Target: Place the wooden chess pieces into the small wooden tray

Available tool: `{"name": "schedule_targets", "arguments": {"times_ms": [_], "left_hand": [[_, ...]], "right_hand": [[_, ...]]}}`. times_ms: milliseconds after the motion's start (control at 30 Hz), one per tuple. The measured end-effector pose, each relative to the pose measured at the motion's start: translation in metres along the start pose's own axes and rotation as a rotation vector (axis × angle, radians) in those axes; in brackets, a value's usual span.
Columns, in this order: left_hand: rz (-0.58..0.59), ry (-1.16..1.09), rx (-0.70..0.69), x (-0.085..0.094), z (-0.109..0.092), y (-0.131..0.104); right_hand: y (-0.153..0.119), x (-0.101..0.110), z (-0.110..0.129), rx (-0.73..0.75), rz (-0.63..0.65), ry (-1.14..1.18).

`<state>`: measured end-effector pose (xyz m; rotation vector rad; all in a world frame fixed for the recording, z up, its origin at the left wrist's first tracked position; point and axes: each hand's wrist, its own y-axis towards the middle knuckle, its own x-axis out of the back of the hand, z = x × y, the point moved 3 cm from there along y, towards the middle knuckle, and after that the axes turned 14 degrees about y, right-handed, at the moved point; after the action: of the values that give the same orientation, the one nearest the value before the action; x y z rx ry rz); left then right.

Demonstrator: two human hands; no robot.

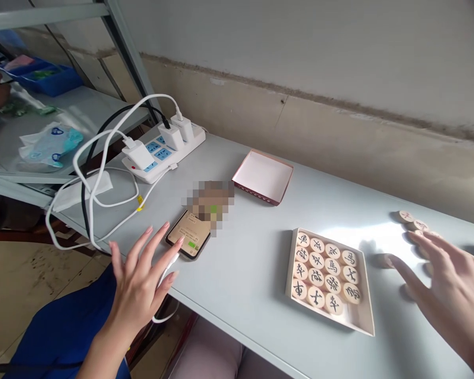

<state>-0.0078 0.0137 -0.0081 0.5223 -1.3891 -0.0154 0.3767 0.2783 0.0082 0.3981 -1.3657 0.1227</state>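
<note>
Left hand (142, 276) open, fingers spread beside phone (188, 235), right hand (450, 284) open, splayed over loose wooden pieces (413, 221)

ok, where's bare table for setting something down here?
Bare table lies between the phone and the tray of pieces, and behind the tray toward the wall, right of the pink lid. Crowded: cables and power strip far left; loose pieces by the right hand.

The left hand (142, 279) hovers open, fingertips at the near edge of a phone (188, 235) with a cable (164, 273) under the palm. The right hand (446, 287) spreads flat over loose discs (413, 221); a tray (361, 316) of discs lies just left of its fingertips.
</note>
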Motion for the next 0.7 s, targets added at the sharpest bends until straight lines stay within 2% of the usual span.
{"name": "schedule_targets", "arguments": {"times_ms": [100, 233, 400, 567, 700], "left_hand": [[0.003, 0.002, 0.002, 0.0, 0.0, 0.0], [0.008, -0.007, 0.006, 0.0, 0.0, 0.0], [0.008, -0.018, 0.009, -0.001, 0.001, 0.0], [0.011, -0.026, 0.008, -0.001, 0.001, 0.0], [0.015, -0.026, 0.011, 0.0, 0.0, 0.001]], "right_hand": [[0.011, -0.004, 0.012, 0.016, 0.078, 0.02], [0.014, -0.013, 0.011, 0.057, 0.133, 0.018], [0.012, -0.013, 0.014, 0.078, 0.099, 0.05], [0.006, -0.011, 0.024, 0.161, 0.048, 0.011], [-0.002, -0.01, 0.026, 0.154, 0.02, -0.017]]}}
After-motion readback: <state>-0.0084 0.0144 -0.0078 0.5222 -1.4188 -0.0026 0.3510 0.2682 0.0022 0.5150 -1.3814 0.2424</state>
